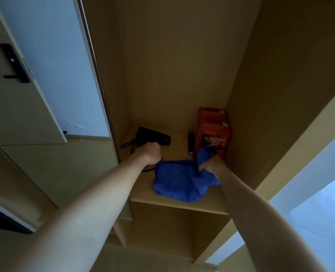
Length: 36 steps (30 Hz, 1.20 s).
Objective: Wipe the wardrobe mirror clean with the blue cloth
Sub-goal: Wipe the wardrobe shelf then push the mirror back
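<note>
Blue cloth (179,180): spread on wardrobe shelf (211,205)
Left hand (150,152): fist pinching cloth's left edge
Right hand (211,163): gripping cloth's right corner

Both bare arms reach forward, extended. The left hand (150,151) is curled into a closed fist; the right hand (211,163) pinches with bent fingers.

A black hair dryer (152,136) with its cord, a small black torch (190,143) and 2 stacked orange boxes (213,130) sit on a wooden shelf (174,203).
</note>
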Tool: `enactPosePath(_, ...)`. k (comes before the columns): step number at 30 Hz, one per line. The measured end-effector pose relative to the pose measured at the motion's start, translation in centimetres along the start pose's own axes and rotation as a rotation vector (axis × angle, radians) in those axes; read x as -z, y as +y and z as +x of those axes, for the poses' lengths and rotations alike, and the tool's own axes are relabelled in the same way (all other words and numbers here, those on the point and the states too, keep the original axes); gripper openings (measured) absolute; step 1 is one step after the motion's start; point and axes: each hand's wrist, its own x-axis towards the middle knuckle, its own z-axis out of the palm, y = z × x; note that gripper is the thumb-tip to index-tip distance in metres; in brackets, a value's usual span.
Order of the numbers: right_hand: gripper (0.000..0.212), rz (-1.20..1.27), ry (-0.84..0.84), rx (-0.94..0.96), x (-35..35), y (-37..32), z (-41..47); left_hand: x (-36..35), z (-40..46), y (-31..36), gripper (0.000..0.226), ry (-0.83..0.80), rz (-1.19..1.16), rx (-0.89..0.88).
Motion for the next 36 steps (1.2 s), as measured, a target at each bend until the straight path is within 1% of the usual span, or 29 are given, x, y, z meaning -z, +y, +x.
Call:
enactPosePath(1,0.049,0.061,0.016,0.037,0.1,-0.9,-0.1,0.2,-0.1,0.0,0.019,0.003,0.002,0.0)
enactPosePath(3,0.055,0.224,-0.029,0.135,0.4,-3.1,-0.9,0.7,-0.4,0.2,0.019,0.007,0.01,0.0)
enactPosePath(6,0.061,0.543,-0.191,0.216,1.1,-6.6,-2.6,1.9,-0.7,0.6,0.023,0.045,0.04,0.004)
enactPosePath(8,0.061,0.692,-0.286,0.301,2.0,-8.3,-3.2,2.9,-0.8,0.7,0.021,0.099,0.058,0.003)
enactPosePath(10,0.053,0.804,-0.298,0.366,3.2,-9.2,-3.4,4.0,-0.9,0.5,0.025,0.162,0.056,0.013)
enactPosePath(12,0.037,0.853,-0.249,0.39,4.5,-9.0,-3.0,5.0,-1.0,0.3,0.024,0.217,0.052,0.026)
enactPosePath(14,0.025,0.724,-0.112,0.304,5.2,-7.2,-2.0,5.5,-1.2,0.1,0.023,0.25,0.054,0.043)
enactPosePath(15,0.026,0.554,-0.046,0.235,5.3,-5.9,-1.3,5.6,-1.4,0.2,0.023,0.254,0.058,0.045)
enactPosePath(16,0.027,0.328,-0.001,0.176,5.3,-4.4,-0.7,5.5,-1.4,0.3,0.023,0.25,0.061,0.041)
enactPosePath(17,0.027,0.071,0.001,0.131,5.0,-2.7,-0.5,5.3,-1.5,0.5,0.022,0.242,0.057,0.036)
enactPosePath(19,0.036,-0.36,0.095,0.108,4.4,0.0,-0.1,4.7,-1.5,0.8,0.018,0.218,0.05,0.034)
enactPosePath(20,0.04,-0.419,0.123,0.101,4.2,0.9,-0.3,4.3,-1.5,0.9,0.018,0.205,0.056,0.033)
enactPosePath(22,0.044,-0.55,0.142,0.154,3.7,1.8,-0.4,3.5,-1.4,1.1,0.019,0.178,0.07,0.032)
enactPosePath(25,0.037,-0.566,0.22,0.146,3.6,1.8,-0.7,2.5,-1.2,1.3,0.019,0.148,0.076,0.023)
enactPosePath(27,0.032,-0.583,0.237,0.168,4.1,1.0,-1.2,2.2,-1.0,1.4,0.021,0.127,0.069,0.022)
enactPosePath(30,0.036,-0.579,0.168,0.212,4.8,-1.7,-1.8,2.0,-0.8,1.5,0.021,0.122,0.074,0.013)
enactPosePath(31,0.036,-0.541,0.135,0.218,4.9,-2.9,-2.2,2.0,-0.8,1.5,0.021,0.123,0.079,0.01)
enactPosePath(33,0.034,-0.338,0.096,0.228,4.6,-5.0,-2.5,2.2,-0.8,1.6,0.022,0.126,0.086,0.007)
enactPosePath(36,0.046,0.116,-0.015,0.285,4.0,-8.3,-3.5,3.1,-1.0,1.5,0.022,0.144,0.1,0.012)
